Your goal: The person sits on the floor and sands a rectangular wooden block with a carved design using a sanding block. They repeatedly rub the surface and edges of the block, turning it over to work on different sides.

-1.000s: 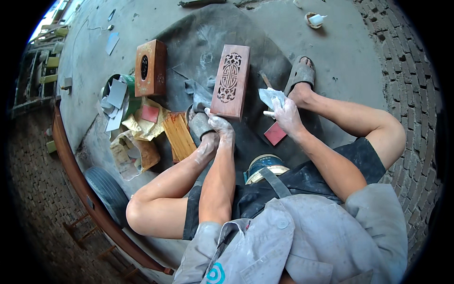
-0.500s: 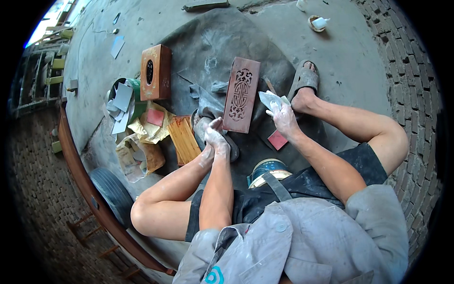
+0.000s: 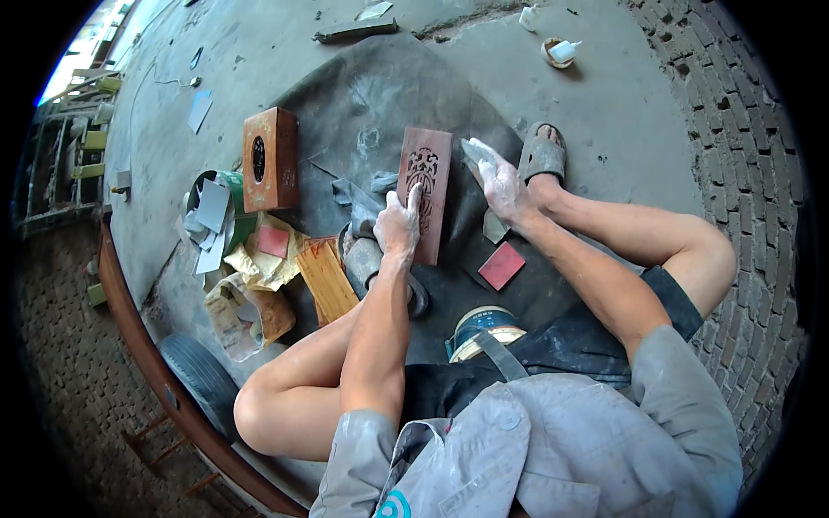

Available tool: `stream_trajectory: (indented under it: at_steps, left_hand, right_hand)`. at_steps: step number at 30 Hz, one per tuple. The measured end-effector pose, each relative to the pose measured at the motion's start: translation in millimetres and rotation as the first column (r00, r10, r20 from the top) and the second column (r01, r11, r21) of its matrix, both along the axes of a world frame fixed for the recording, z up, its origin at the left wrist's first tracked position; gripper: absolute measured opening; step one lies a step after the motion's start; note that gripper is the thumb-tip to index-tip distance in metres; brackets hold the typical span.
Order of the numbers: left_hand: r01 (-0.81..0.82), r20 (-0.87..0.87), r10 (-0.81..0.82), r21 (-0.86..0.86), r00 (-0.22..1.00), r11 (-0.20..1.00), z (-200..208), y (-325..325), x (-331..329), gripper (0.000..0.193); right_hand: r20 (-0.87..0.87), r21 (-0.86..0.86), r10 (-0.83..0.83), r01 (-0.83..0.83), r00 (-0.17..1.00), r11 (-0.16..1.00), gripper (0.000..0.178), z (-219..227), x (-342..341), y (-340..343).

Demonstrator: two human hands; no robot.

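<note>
One fretwork-topped wooden box (image 3: pixel 441 177) seems steadied by the left hand (image 3: pixel 397 230), fingers clamped on its edge; beside it, the right hand (image 3: pixel 506 192) grips a grey sheet (image 3: pixel 471 159)

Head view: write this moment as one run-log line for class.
left hand: over left edge of carved box, contact unclear | right hand: holding grey sheet | nearby: red pad, brown box

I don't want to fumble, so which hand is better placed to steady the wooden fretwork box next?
Probably your left hand: it overlaps the left edge of the wooden fretwork box. Your right hand is apart from the box and appears to hold a grey sheet.
</note>
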State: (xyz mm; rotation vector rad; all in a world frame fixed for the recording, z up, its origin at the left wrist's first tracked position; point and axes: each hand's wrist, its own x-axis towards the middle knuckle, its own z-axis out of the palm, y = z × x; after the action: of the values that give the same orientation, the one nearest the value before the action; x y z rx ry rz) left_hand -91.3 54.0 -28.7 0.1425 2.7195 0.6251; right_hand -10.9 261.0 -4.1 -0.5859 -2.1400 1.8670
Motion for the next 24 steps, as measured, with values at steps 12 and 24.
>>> stream_trajectory:
  at_steps: [12,24]
  left_hand:
    - [0.03,-0.069,-0.029,0.012,0.997,0.999,-8.8,-4.4,1.5,0.065]
    - [0.021,-0.068,-0.025,-0.057,0.997,0.998,-13.4,-3.4,3.1,0.061]
  right_hand:
    - [0.05,0.711,0.384,-0.303,0.922,0.634,0.052,-19.1,-53.6,15.3]
    - [0.068,0.766,0.365,-0.283,0.928,0.577,0.049,-23.2,-75.8,-3.3]
